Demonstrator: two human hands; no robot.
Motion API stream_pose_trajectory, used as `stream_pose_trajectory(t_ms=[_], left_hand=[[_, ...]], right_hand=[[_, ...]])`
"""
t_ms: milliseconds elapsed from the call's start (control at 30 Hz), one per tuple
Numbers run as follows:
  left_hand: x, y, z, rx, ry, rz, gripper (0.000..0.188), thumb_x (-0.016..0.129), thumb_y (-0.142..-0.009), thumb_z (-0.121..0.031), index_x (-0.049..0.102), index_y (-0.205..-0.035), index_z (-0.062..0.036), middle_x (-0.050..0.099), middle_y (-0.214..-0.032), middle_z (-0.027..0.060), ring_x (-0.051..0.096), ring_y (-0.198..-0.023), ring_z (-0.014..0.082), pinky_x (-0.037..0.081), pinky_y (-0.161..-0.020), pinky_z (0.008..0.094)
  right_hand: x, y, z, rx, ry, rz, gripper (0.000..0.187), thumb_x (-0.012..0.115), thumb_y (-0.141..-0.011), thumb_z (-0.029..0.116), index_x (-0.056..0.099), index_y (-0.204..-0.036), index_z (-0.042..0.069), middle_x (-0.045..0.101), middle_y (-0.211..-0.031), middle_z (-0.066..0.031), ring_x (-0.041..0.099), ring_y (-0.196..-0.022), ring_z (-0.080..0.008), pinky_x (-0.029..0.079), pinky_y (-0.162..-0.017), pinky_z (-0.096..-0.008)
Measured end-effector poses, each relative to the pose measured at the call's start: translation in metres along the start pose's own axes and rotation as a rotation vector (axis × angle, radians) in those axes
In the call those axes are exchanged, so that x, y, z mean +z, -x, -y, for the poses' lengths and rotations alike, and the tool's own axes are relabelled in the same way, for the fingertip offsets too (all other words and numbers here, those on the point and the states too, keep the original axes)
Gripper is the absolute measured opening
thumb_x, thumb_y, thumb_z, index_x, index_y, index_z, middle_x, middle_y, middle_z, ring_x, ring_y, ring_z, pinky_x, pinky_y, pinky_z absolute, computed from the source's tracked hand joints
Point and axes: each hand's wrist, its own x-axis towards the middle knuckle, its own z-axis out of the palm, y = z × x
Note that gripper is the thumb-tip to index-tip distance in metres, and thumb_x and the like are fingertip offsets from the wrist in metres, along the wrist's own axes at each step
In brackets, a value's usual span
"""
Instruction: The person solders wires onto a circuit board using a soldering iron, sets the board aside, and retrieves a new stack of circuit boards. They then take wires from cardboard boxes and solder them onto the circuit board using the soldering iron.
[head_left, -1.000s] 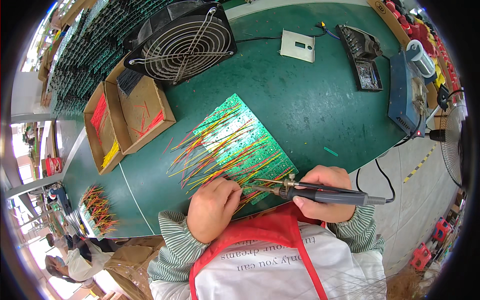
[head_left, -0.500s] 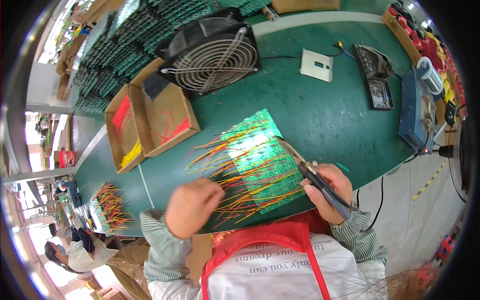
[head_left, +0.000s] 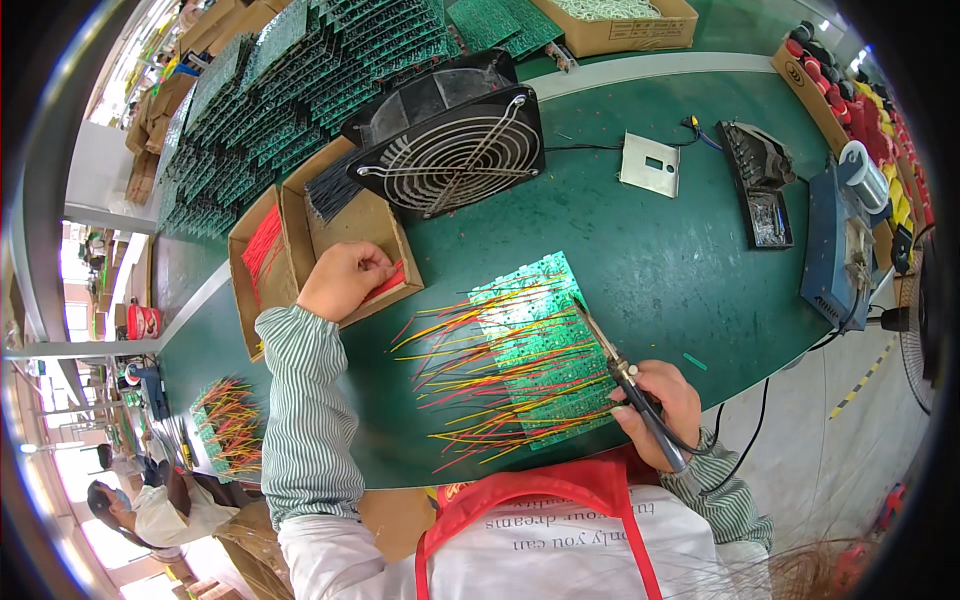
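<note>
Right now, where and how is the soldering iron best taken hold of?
Probably by the dark handle of the soldering iron, coming from the person's right, where the right hand holds it. The tool slants: its narrow metal front points away, toward the right edge of the green circuit board, while the thicker handle reaches back toward the person, offering more to wrap.

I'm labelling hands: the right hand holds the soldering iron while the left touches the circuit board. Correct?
Not quite: the head view shows the left hand by red wires in the cardboard box; the right hand does hold the soldering iron.
</note>
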Motion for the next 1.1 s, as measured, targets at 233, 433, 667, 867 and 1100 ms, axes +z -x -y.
stream_pose_trajectory(t_ms=[233,433,667,867,1100], left_hand=[[0.000,0.005,-0.010,0.165,-0.135,-0.072,0.014,0.062,-0.084,-0.010,0.061,-0.087,0.0034,0.059,-0.072,0.0147,0.058,-0.066,0.0215,0.046,-0.064,0.0327],[0.000,0.012,-0.006,0.087,0.132,-0.228,0.011,0.059,-0.087,-0.007,0.061,-0.092,0.0030,0.060,-0.074,0.0069,0.055,-0.063,0.0127,0.045,-0.059,0.0277],[0.000,0.039,-0.026,0.072,0.387,-0.404,0.014,0.058,-0.090,-0.007,0.061,-0.099,0.0036,0.062,-0.077,0.0025,0.051,-0.057,0.0046,0.041,-0.047,0.0188],[0.030,0.083,-0.024,0.085,0.521,-0.497,0.010,0.059,-0.090,-0.004,0.058,-0.098,0.0029,0.067,-0.085,0.0068,0.056,-0.062,0.0073,0.045,-0.050,0.0196],[0.088,0.102,0.007,0.011,0.605,-0.540,0.009,0.064,-0.086,-0.003,0.063,-0.095,0.0012,0.066,-0.086,0.0061,0.061,-0.068,0.0088,0.047,-0.052,0.0201]], right_hand=[[0.003,-0.001,0.000,0.056,-0.028,0.001,0.042,0.076,-0.075,0.016,0.052,-0.107,0.003,0.061,-0.091,-0.0164,0.064,-0.072,-0.0279,0.052,-0.059,-0.0336],[0.006,-0.006,0.000,0.018,-0.012,0.007,0.042,0.076,-0.075,0.015,0.052,-0.108,0.003,0.060,-0.095,-0.0175,0.063,-0.071,-0.0284,0.052,-0.060,-0.0338],[0.005,-0.009,0.002,0.019,0.008,0.020,0.040,0.076,-0.075,0.016,0.054,-0.106,0.003,0.060,-0.095,-0.0168,0.063,-0.069,-0.0290,0.051,-0.059,-0.0340],[0.004,-0.013,0.006,0.024,0.044,0.039,0.041,0.077,-0.075,0.016,0.054,-0.106,0.003,0.060,-0.096,-0.0159,0.062,-0.068,-0.0290,0.051,-0.058,-0.0339],[0.002,-0.012,0.008,0.002,0.043,0.045,0.043,0.077,-0.075,0.016,0.053,-0.107,0.004,0.060,-0.096,-0.0159,0.062,-0.068,-0.0291,0.051,-0.058,-0.0345]])
